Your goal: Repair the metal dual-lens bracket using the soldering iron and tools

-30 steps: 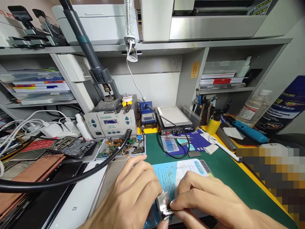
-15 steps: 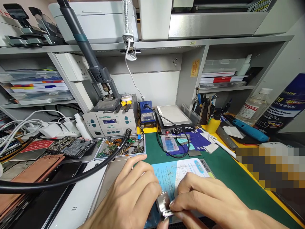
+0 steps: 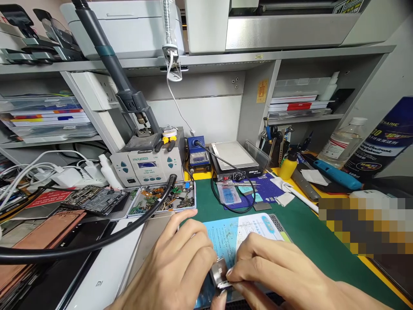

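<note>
**Small metal part, two hands, tight pinch: how I'd handle it**

So the metal part [image 3: 219,271] sits near and centre, right between the hands, over the blue-white sheet [image 3: 222,234]. Can't tell if it's touching the sheet or held just above it.

Left hand [image 3: 182,262] has the left side, fingers curled down along it. What looks like its thumb pokes out below the near end. Right hand [image 3: 271,271] has a narrow pinch at the near right corner, right on the bright near edge. The undersides of both grips are hidden, so no idea how much finger is behind the part.

My two cents: let the left hand do the steadying and the right do the fine work. Small pressure, fingertips only, and work along that edge bit by bit, since thin metal probably bends if you lean on one corner. Watch the thumb too, the edge could be sharp.

I'd also stay low over the sheet, so a slip lands there and not on the phone [image 3: 103,267] to the left. The hose [image 3: 125,232] arcs across on that side as well, so mind the elbow.
</note>
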`<state>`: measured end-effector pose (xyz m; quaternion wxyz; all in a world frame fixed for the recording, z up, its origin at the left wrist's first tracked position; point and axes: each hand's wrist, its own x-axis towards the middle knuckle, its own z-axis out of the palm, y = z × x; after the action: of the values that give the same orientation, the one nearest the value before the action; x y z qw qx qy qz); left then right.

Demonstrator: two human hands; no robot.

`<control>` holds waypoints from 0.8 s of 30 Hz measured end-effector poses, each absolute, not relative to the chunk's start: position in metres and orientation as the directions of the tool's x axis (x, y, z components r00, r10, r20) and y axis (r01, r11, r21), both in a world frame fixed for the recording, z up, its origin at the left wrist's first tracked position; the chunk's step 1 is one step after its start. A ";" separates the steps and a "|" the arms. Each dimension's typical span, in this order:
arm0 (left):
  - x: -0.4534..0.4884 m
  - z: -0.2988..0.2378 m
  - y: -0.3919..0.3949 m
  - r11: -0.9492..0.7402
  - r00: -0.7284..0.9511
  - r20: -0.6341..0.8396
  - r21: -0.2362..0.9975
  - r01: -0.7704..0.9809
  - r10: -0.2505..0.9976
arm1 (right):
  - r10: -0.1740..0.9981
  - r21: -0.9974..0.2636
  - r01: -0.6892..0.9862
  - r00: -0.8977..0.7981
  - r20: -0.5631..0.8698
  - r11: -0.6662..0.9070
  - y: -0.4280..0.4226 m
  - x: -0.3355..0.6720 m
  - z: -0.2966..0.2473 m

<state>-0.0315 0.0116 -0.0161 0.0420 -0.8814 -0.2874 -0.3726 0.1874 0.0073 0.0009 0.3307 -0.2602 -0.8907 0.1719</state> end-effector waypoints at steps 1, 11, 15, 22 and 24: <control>-0.031 -0.015 0.012 -0.829 0.558 0.680 0.135 0.543 0.476 | 0.578 -0.477 0.353 -0.650 0.494 0.805 0.008 0.187 0.002; -0.030 -0.014 0.014 -0.821 0.587 0.625 0.163 0.546 0.515 | 0.551 -0.469 0.337 -0.697 0.460 0.817 0.014 0.187 0.005; -0.029 -0.011 0.012 -0.828 0.605 0.611 0.158 0.538 0.510 | 0.555 -0.457 0.353 -0.697 0.454 0.817 0.014 0.188 0.006; -0.025 -0.005 0.005 -0.765 0.576 0.533 0.246 0.596 0.620 | 0.524 -0.411 0.346 -0.697 0.490 0.844 0.013 0.189 0.001; -0.026 -0.006 0.005 -0.760 0.568 0.536 0.250 0.599 0.624 | 0.521 -0.403 0.348 -0.696 0.493 0.846 0.012 0.189 0.000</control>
<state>-0.0260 0.0053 -0.0060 -0.0202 -0.8853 -0.3456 -0.3105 0.1894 0.0120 0.0002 0.3079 -0.2389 -0.9102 0.1405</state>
